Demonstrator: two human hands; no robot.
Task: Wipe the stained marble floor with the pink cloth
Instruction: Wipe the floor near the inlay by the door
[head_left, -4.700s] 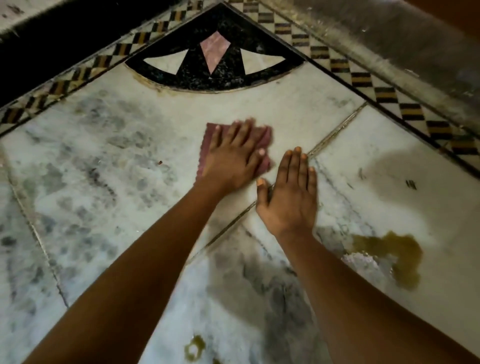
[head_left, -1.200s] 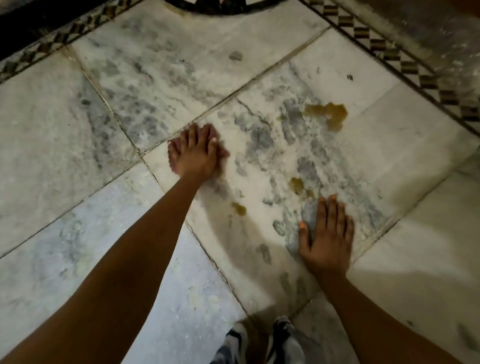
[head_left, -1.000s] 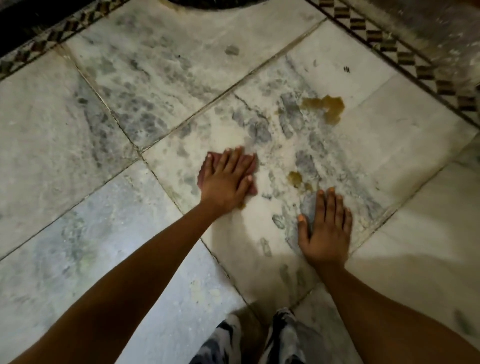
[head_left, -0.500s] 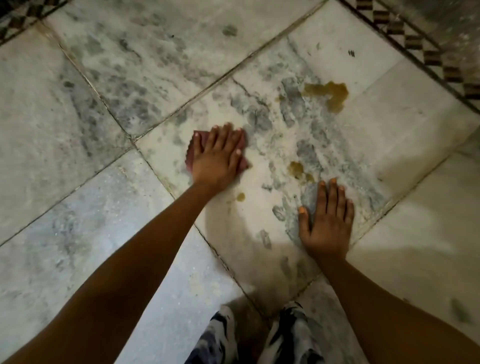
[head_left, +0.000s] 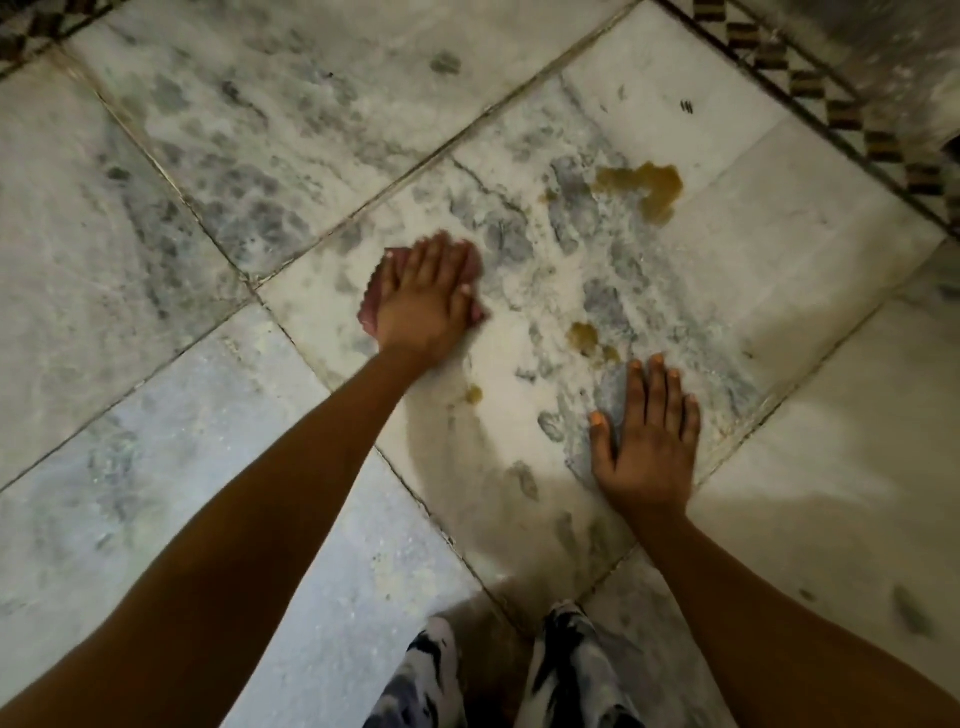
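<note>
Both hands lie flat with fingers straight. The left hand (head_left: 426, 299) presses the pink cloth (head_left: 370, 305) (only its scalloped edge and a corner show) onto the marble floor (head_left: 156, 270), left of the brown stains (head_left: 644, 187). The right hand (head_left: 649, 441) rests bare on the same tile, holding nothing.

Pink cloth (head_left: 370, 306) onto the stained tile (head_left: 540, 312)

Marble floor (head_left: 156, 260): smooth stone slabs, white with grey mottling, dull sheen, gritty dark seams. Pink cloth (head_left: 370, 306) under left-hand fingers (head_left: 431, 260): soft matt fabric, scalloped edge. Yellow-brown stains (head_left: 649, 187) beyond right-hand fingers (head_left: 657, 384): wet-looking, faintly glossy. Inlaid border (head_left: 810, 88): dark and tan stone. Trousers (head_left: 431, 675): printed matt cloth.
</note>
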